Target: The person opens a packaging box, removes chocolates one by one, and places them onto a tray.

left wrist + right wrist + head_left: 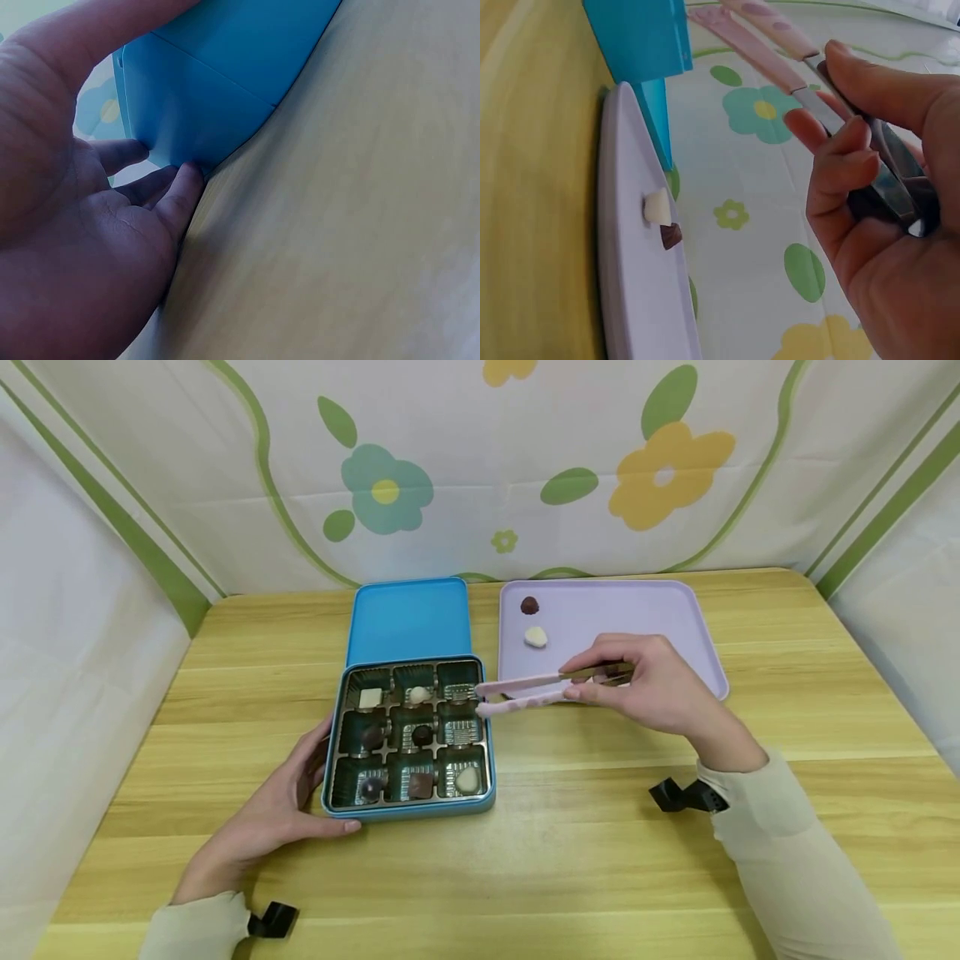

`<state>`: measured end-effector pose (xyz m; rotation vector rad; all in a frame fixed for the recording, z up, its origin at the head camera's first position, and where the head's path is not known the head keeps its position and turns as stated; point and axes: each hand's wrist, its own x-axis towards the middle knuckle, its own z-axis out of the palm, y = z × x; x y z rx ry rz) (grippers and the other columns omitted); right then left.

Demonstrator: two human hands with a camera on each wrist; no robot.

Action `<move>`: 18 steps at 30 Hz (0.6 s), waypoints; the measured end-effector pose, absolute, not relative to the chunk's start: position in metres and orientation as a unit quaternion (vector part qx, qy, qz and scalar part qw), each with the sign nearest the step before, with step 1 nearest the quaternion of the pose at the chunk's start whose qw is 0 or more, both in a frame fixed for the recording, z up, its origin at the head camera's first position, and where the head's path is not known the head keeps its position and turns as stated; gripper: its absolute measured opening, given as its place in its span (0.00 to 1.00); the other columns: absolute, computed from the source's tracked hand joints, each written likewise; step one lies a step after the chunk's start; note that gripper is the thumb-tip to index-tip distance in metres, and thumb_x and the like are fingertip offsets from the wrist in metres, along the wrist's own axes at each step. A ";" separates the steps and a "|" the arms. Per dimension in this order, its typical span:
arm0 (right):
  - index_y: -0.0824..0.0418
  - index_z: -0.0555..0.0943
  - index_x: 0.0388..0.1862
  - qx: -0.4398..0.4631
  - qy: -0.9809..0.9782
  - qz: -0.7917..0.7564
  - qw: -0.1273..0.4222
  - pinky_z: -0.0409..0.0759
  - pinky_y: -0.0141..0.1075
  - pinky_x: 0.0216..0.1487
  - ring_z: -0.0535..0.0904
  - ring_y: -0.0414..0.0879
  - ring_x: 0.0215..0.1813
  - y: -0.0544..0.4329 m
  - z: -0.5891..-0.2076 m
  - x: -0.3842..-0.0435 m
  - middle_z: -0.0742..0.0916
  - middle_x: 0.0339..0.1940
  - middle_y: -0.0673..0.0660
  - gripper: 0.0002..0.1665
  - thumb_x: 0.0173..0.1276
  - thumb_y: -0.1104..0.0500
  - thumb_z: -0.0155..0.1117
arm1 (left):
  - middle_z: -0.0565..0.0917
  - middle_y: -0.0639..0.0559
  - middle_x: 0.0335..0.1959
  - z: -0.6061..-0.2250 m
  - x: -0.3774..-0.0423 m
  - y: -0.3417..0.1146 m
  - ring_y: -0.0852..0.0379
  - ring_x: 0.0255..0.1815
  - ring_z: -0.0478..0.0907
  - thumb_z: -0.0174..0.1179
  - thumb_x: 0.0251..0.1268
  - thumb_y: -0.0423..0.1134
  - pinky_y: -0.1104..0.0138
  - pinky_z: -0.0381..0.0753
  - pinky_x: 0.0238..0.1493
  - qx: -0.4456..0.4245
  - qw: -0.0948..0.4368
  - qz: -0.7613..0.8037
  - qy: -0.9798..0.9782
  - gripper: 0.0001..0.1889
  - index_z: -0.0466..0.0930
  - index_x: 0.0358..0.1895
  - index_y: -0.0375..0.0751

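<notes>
My left hand [281,814] holds the front left corner of a blue tin [420,811], its thumb along the front wall and its fingers against the left wall [195,90]. A divided insert inside bears dark, brown and cream chocolates; the right column's back and middle compartments hold none, and a cream chocolate [467,780] lies in its front one. My right hand [652,685] grips pink-tipped metal tongs [525,683], held sideways between thumb and fingers. Their two parted tips reach the tin's right rim near the back compartment, with nothing visible between them.
A lilac tray [697,647] lies at the back right of the wooden table, partly under my right hand. On it are a dark brown chocolate [529,605] and a cream one [536,637]. The blue lid [411,620] lies behind the tin. A flowered cloth hangs behind the table.
</notes>
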<state>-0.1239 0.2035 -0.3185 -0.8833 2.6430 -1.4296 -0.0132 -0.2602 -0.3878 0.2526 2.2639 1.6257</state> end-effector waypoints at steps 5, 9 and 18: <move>0.51 0.94 0.46 -0.318 0.817 -0.478 0.046 0.80 0.29 0.32 0.80 0.40 0.30 0.205 -0.322 -0.116 0.89 0.33 0.46 0.14 0.64 0.66 0.82 | 0.48 0.40 0.90 -0.389 -0.013 -0.262 0.50 0.87 0.52 0.82 0.53 0.29 0.87 0.63 0.71 0.095 0.163 0.569 0.801 0.70 0.40 0.90 0.65; 0.51 0.94 0.45 -0.356 0.802 -0.476 0.062 0.79 0.28 0.31 0.78 0.39 0.29 0.198 -0.322 -0.112 0.88 0.31 0.44 0.13 0.63 0.65 0.83 | 0.48 0.40 0.89 -0.389 -0.013 -0.262 0.71 0.82 0.55 0.83 0.53 0.29 0.87 0.62 0.71 0.097 0.159 0.568 0.802 0.70 0.40 0.90 0.65; 0.52 0.95 0.39 -0.443 0.838 -0.314 0.044 0.78 0.31 0.33 0.76 0.33 0.30 0.151 -0.284 -0.105 0.85 0.29 0.41 0.09 0.59 0.59 0.86 | 0.49 0.39 0.89 -0.390 -0.013 -0.260 0.61 0.85 0.55 0.83 0.52 0.29 0.88 0.62 0.71 0.098 0.157 0.567 0.803 0.70 0.40 0.90 0.64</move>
